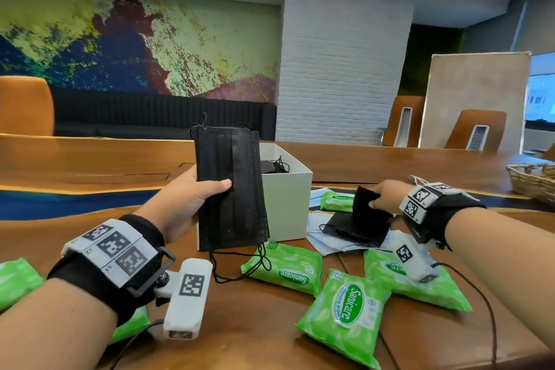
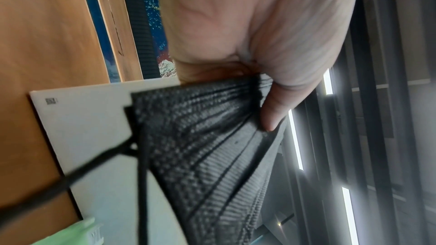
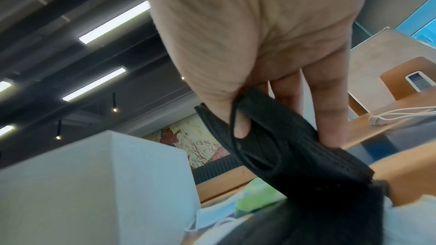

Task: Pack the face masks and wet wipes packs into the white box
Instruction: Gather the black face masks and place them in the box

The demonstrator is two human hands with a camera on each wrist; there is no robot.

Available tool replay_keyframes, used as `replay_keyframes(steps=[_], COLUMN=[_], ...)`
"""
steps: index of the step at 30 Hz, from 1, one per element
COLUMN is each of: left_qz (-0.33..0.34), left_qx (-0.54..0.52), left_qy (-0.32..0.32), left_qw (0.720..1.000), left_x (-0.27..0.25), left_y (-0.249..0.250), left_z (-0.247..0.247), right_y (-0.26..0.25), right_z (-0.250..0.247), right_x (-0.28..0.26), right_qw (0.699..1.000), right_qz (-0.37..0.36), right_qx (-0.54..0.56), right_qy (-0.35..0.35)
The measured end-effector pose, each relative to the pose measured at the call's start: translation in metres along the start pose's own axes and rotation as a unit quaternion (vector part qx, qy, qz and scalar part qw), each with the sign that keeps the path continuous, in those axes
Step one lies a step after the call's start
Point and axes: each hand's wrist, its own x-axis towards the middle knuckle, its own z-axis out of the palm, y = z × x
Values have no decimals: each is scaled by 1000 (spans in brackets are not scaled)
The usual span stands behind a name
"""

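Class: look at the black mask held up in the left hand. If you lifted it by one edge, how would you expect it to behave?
Probably floppy: the black mask hangs from the left hand, its ear loops dangling. Likely very light, since a thumb-and-finger grip holds it. Its textured weave suggests it will not slip easily.

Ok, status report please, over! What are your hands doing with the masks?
Left hand holds black mask upright before the white box. Right hand pinches second black mask off the pile. Wipes packs still on table. Box mouth unblocked.

The white box (image 1: 285, 204) stands open-topped (masks (image 1: 274, 166) low inside), wipes packs (image 1: 283, 269) crowding its front.
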Motion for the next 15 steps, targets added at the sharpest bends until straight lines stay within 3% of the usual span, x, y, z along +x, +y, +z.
replay_keyframes(steps=[4,9,12,15], left_qz=[-2,-4,-6,-9], left_qx=[1,3,12,14], left_qy=[9,20,25,20], left_qw=[1000,1000,1000,1000], left_x=[-6,-10,-13,-15], left_y=[3,7,10,12], left_z=[-3,-5,-5,-8], right_y=[0,-19,-35,-52], right_z=[-23,-53,-70,-78], right_x=[-15,-46,-70,-94], right_qw=[991,948,942,950], right_qz=[-16,-61,-136,-208], right_qx=[102,298,293,231], right_qy=[83,97,85,2])
